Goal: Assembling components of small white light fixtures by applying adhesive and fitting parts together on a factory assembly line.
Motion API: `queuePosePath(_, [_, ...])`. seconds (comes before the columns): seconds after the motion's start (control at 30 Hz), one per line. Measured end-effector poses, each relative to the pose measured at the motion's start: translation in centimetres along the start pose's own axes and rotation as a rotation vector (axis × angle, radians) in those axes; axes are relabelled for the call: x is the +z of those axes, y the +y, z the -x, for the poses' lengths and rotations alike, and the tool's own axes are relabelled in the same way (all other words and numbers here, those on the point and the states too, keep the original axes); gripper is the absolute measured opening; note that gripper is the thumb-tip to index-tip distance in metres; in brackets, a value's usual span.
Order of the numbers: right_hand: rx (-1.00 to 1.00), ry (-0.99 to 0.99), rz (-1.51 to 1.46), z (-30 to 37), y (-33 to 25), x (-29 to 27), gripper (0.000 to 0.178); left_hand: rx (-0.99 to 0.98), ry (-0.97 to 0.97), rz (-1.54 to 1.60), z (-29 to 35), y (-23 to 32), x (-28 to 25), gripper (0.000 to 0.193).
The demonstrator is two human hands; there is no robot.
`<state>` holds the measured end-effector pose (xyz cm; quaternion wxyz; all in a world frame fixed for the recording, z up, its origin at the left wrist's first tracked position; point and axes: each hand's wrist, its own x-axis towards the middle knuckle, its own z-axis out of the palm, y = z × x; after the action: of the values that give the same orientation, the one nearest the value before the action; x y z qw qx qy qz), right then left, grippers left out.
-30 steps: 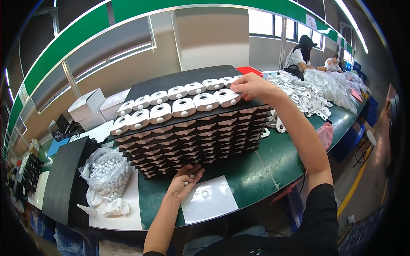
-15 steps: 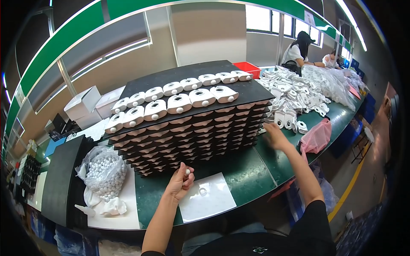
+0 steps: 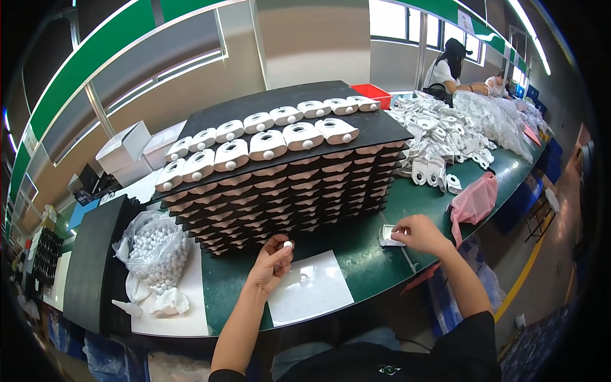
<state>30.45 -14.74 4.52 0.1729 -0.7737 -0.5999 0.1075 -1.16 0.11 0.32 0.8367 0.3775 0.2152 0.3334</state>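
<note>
A small white ball (image 3: 288, 244) is pinched between the thumb and finger of my left hand (image 3: 272, 262), above a white sheet (image 3: 312, 290). To the right, my right hand (image 3: 417, 233) grips a white plastic housing (image 3: 389, 236) by its edge, just over the green table. Two rows of similar white housings (image 3: 267, 145), with white balls showing at their front ends, lie on the top black board (image 3: 267, 102) of a tall stack. More housings sit between the boards below. A loose heap of white housings (image 3: 439, 137) lies beyond my right hand.
A clear bag of white balls (image 3: 156, 251) stands at the left, near a white nozzle bottle (image 3: 127, 309) and a crumpled cloth (image 3: 169, 302). A pink mesh cloth (image 3: 474, 202) lies at the right table edge. A red bin (image 3: 372, 95) and two co-workers (image 3: 449, 67) are farther back.
My right hand has come back from the heap toward me, now with a white housing in it. My left hand still pinches the ball and has turned slightly.
</note>
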Motion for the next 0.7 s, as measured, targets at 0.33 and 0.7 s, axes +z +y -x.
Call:
queuePosePath(0.33, [-0.3, -0.116, -0.102, 0.0, -0.1, 0.9, 0.058, -0.04, 0.008, 0.084, -0.3, 0.0, -0.6, 0.017])
queuePosePath(0.7, [-0.001, 0.004, -1.441, -0.1, -4.0, 5.1, 0.037, -0.031, -0.011, -0.002, -0.4, -0.5, -1.2, 0.018])
